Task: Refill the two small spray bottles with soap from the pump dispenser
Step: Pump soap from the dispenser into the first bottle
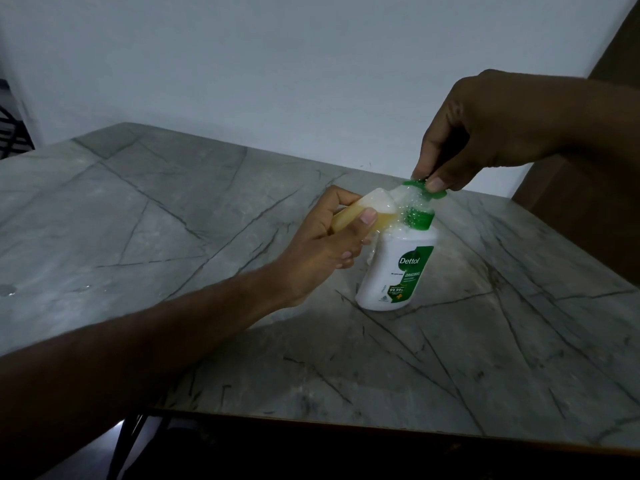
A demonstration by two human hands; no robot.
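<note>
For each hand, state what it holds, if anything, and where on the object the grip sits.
Left hand grips the small spray bottle around its body. Right hand pinches the pump dispenser at its green pump head.

My dispenser (394, 271) is white with a green pump and label; my small bottle (114, 213) yellowish; the table (173, 202) grey, dark-veined marble.

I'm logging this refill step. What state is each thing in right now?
Pump dispenser: upright on the table, foam around its neck.
Pump head: pinched by the right hand.
Small spray bottle: tilted, mouth at the pump spout, holding yellowish liquid, foam at its top, gripped by the left hand.
Table: wet patch near its left edge.
</note>
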